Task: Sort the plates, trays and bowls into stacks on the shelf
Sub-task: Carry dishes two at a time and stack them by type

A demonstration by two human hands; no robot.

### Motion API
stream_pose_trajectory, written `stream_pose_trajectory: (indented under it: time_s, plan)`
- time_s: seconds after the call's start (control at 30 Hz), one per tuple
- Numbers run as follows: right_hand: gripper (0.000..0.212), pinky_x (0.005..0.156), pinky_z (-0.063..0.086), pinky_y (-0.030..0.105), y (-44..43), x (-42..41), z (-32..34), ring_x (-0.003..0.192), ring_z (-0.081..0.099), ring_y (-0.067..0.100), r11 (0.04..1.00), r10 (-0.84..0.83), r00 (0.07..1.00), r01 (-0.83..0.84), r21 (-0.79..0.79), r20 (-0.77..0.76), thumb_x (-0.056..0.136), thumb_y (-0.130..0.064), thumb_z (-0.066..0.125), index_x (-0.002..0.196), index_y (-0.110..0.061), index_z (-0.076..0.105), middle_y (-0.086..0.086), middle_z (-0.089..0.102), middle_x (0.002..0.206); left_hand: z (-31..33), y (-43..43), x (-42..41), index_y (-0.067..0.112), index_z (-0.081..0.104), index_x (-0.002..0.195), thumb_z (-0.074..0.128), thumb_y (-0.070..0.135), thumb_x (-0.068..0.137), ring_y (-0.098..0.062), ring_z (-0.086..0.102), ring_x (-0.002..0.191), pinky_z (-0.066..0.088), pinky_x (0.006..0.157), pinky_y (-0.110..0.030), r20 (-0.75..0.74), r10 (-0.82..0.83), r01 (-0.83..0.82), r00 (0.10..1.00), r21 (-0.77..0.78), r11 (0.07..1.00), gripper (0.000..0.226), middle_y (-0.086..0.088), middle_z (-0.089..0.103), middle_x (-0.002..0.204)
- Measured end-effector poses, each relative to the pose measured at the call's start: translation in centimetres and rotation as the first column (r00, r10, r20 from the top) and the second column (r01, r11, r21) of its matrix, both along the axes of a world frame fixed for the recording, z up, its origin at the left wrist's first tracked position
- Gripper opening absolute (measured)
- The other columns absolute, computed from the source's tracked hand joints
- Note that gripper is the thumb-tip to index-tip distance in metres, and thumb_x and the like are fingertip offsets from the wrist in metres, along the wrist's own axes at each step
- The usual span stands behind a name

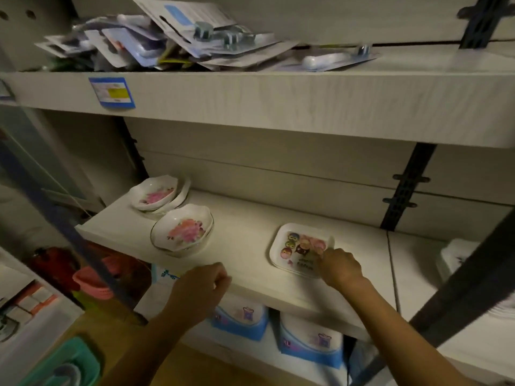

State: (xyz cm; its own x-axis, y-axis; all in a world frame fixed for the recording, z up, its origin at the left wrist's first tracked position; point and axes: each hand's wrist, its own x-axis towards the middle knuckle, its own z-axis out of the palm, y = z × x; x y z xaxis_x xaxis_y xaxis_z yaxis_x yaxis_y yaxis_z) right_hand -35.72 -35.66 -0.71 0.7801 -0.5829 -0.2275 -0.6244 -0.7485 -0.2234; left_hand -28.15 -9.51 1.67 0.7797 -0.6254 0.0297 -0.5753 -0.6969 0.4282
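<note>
A dim shop aisle, with a pale wood-look shelf (245, 240) at waist height under a higher board piled with carded packets (167, 37). On the shelf's left end sit nested floral bowls (156, 193) at the back and one more floral bowl (182, 228) just in front of them. The cartoon tray (298, 243) lies flat, well apart to the right. The right hand (341, 266) has its grip narrow, fingers curled onto the tray's near right rim. The left hand (200, 288) hovers over the shelf's front edge, its grip loosely curled and holding nothing. The tray is shallow and held by one corner, so lifting it could tip or drop it. The front bowl sits near the shelf lip, and a sweeping left arm might knock it off.
</note>
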Motion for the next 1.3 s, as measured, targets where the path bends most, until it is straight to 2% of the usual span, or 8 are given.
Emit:
stream_pose_trajectory:
  time_s: [0.17, 0.37, 0.6, 0.8, 0.97, 1.07, 1.23, 1.3]
  plan:
    - [0.038, 0.075, 0.045, 0.027, -1.3, 1.4, -1.1, 0.093, 0.059, 0.021, 0.984, -0.178, 0.982, 0.178, 0.002, -0.067, 0.091, -0.034, 0.052, 0.117, -0.006, 0.053, 0.009, 0.063, 0.111, -0.4, -2.3, 4.0, 0.017, 0.058, 0.083, 0.051, 0.030, 0.091, -0.012, 0.052, 0.065, 0.050, 0.073, -0.030, -0.035, -0.065, 0.066, 0.997, 0.021, 0.998, 0.017, 0.011, 0.048, 0.061]
    - [0.039, 0.080, 0.044, 0.026, -2.0, 2.4, -1.6, 0.086, 0.055, 0.017, 0.977, -0.211, 0.946, 0.199, -0.075, -0.246, 0.089, -0.043, 0.051, 0.107, -0.010, 0.061, 0.002, 0.054, 0.089, -0.6, -4.3, 8.1, 0.020, 0.054, 0.081, 0.049, 0.031, 0.091, -0.007, 0.048, 0.060, 0.034, 0.055, -0.016, -0.080, -0.180, 0.183, 0.980, 0.039, 0.982, 0.016, 0.009, 0.050, 0.063]
    - [0.032, 0.061, 0.041, 0.019, -3.2, 2.4, -0.6, 0.076, 0.056, 0.017, 0.937, -0.270, 0.954, 0.291, 0.192, -0.130, 0.095, -0.030, 0.041, 0.099, -0.007, 0.063, 0.001, 0.058, 0.081, -1.0, -5.3, 11.4, 0.019, 0.058, 0.085, 0.049, 0.036, 0.090, -0.017, 0.061, 0.079, 0.045, 0.069, -0.027, -0.147, -0.282, 0.306, 0.948, 0.184, 0.934, 0.021, 0.003, 0.061, 0.079]
    - [0.034, 0.070, 0.045, 0.026, -0.8, -0.7, 1.8, 0.079, 0.054, 0.018, 0.908, -0.367, 0.930, 0.363, 0.208, -0.023, 0.099, -0.030, 0.033, 0.096, -0.008, 0.059, 0.005, 0.057, 0.091, -2.5, -8.4, 13.5, 0.011, 0.059, 0.084, 0.046, 0.037, 0.092, -0.020, 0.060, 0.076, 0.045, 0.069, -0.029, -0.311, -0.304, 0.382, 0.900, 0.231, 0.895, 0.030, -0.009, 0.069, 0.089]
    - [0.036, 0.062, 0.040, 0.023, 2.3, -4.6, 3.2, 0.073, 0.053, 0.016, 0.854, -0.489, 0.867, 0.453, 0.256, 0.097, 0.097, -0.032, 0.038, 0.094, -0.007, 0.064, 0.005, 0.060, 0.085, -4.1, -12.8, 12.7, 0.014, 0.053, 0.082, 0.037, 0.041, 0.094, -0.014, 0.051, 0.057, 0.043, 0.057, -0.024, -0.434, -0.237, 0.364, 0.869, 0.238, 0.900, 0.034, -0.003, 0.060, 0.072]
    - [0.037, 0.061, 0.042, 0.023, 3.8, -6.2, 4.0, 0.069, 0.053, 0.015, 0.819, -0.554, 0.820, 0.506, 0.270, 0.143, 0.097, -0.033, 0.041, 0.092, -0.006, 0.066, 0.005, 0.061, 0.082, -5.3, -14.8, 12.1, 0.011, 0.057, 0.089, 0.036, 0.040, 0.095, -0.014, 0.049, 0.053, 0.041, 0.049, -0.022, -0.486, -0.182, 0.340, 0.855, 0.260, 0.904, 0.036, -0.007, 0.062, 0.077]
    - [0.036, 0.075, 0.053, 0.034, 6.0, -8.1, 4.8, 0.079, 0.064, 0.024, 0.763, -0.637, 0.746, 0.574, 0.297, 0.196, 0.097, -0.031, 0.042, 0.094, -0.005, 0.067, 0.011, 0.068, 0.090, -6.7, -16.2, 12.1, 0.010, 0.053, 0.080, 0.046, 0.015, 0.091, -0.018, 0.056, 0.066, 0.035, 0.043, -0.018, -0.545, -0.196, 0.359, 0.815, 0.209, 0.910, 0.014, -0.012, 0.063, 0.084]
    - [0.035, 0.072, 0.053, 0.032, 6.8, -8.7, 4.9, 0.075, 0.063, 0.022, 0.744, -0.662, 0.721, 0.602, 0.288, 0.203, 0.097, -0.030, 0.042, 0.092, -0.006, 0.067, 0.007, 0.066, 0.083, -6.8, -16.2, 12.4, 0.002, 0.057, 0.091, 0.044, 0.012, 0.092, -0.022, 0.058, 0.070, 0.036, 0.043, -0.018, -0.567, -0.195, 0.346, 0.800, 0.171, 0.923, 0.016, -0.016, 0.062, 0.086]
